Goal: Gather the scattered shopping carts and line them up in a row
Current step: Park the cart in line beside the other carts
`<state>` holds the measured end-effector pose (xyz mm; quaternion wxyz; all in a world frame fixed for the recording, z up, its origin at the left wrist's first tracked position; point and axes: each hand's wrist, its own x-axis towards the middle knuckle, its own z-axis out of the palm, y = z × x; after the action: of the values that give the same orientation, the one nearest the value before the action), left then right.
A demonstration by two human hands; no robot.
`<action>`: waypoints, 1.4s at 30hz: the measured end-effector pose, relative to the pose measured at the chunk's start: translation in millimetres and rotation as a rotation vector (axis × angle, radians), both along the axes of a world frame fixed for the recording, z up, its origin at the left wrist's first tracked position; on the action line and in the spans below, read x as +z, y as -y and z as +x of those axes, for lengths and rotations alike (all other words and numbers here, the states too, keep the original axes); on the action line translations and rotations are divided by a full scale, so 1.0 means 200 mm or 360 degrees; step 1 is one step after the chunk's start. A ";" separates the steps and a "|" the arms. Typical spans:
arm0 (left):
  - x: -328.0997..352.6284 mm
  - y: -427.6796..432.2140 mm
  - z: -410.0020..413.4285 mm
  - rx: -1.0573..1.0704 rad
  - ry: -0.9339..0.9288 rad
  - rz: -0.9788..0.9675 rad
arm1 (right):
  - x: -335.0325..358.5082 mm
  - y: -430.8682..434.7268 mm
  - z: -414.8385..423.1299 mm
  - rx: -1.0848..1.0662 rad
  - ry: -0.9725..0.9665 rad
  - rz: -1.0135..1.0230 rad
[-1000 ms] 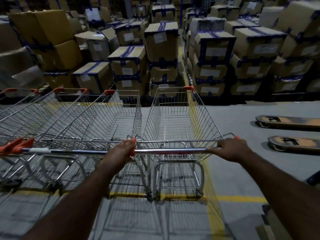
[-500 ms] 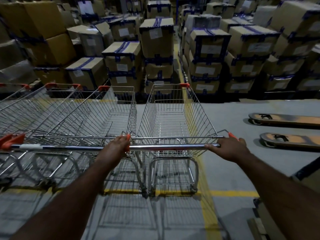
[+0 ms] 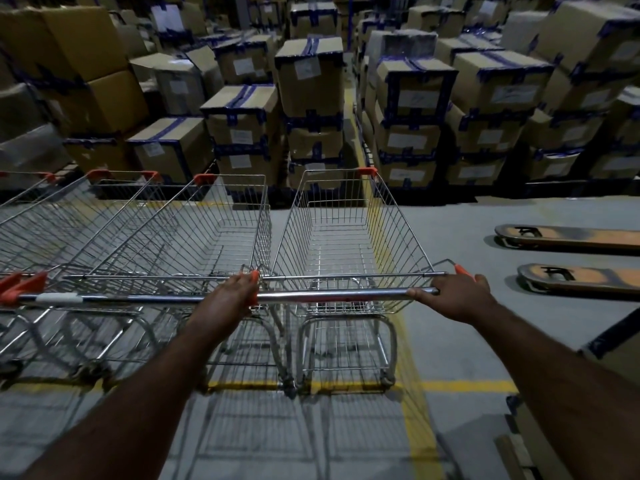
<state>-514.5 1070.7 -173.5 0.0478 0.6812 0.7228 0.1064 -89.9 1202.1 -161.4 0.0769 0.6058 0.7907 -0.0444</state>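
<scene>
Two hands: the left hand (image 3: 230, 294) and right hand (image 3: 457, 296) each curl their fingers round the handle bar (image 3: 332, 295), one at either end.
Held cart: the wire shopping cart (image 3: 346, 237) stands on the grey floor, nose toward stacked cardboard boxes (image 3: 311, 77), rear wheels at a yellow floor line (image 3: 467, 386).
Row: the neighbouring cart (image 3: 194, 237) is just beside it on the left, handles roughly level; further carts (image 3: 52, 230) stand beyond.
Right side: pallet jack forks (image 3: 571, 237) lie on the floor, well apart.

Warehouse: stacked taped cartons (image 3: 310, 76), pallet-jack forks (image 3: 571, 237)
</scene>
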 end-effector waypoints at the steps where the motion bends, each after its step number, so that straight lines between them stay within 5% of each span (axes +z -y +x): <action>1: 0.00 0.00 0.00 0.0003 0.0011 -0.0005 | 0.00 0.00 0.00 -0.0001 0.0003 -0.0002; 18: -0.01 -0.05 -0.07 -0.0027 -0.0021 -0.0296 | -0.11 -0.02 -0.11 0.0157 -0.0128 0.0053; 42: 0.07 -0.06 -0.01 -0.0106 -0.0163 -0.0307 | -0.04 -0.03 -0.13 0.0072 -0.0103 -0.0161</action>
<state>-516.4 1083.0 -159.8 0.0796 0.7016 0.7081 -0.0002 -115.1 1207.4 -169.5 0.0828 0.5814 0.8029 -0.1022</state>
